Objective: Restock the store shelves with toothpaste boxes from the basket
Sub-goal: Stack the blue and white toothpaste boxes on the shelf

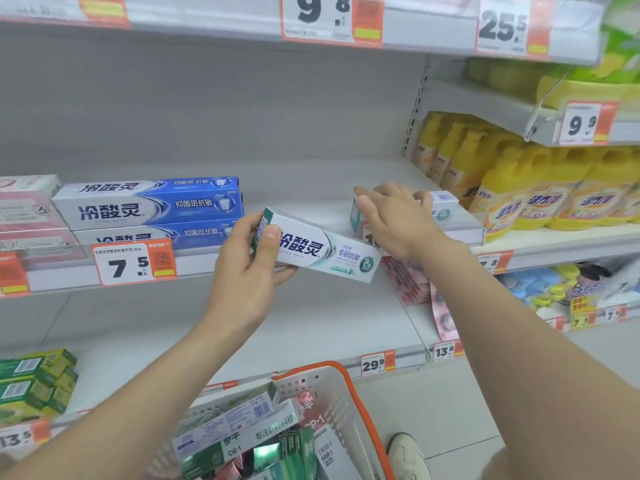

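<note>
My left hand [254, 268] grips the left end of a white-and-green toothpaste box [322, 252], held tilted in front of the middle shelf [304, 202]. My right hand [394, 220] rests on another white-and-green box [440, 206] that lies on that shelf near its right end, fingers curled over its left end. Below, a white basket with an orange rim [341, 393] holds several more toothpaste boxes [242, 427].
Blue-and-white toothpaste boxes [152, 206] are stacked at the shelf's left, pink ones [27, 209] beyond them. Yellow detergent bottles [519, 188] fill the bay to the right. Green boxes [34, 382] sit on the lower shelf at left. A shoe [408, 455] shows on the floor.
</note>
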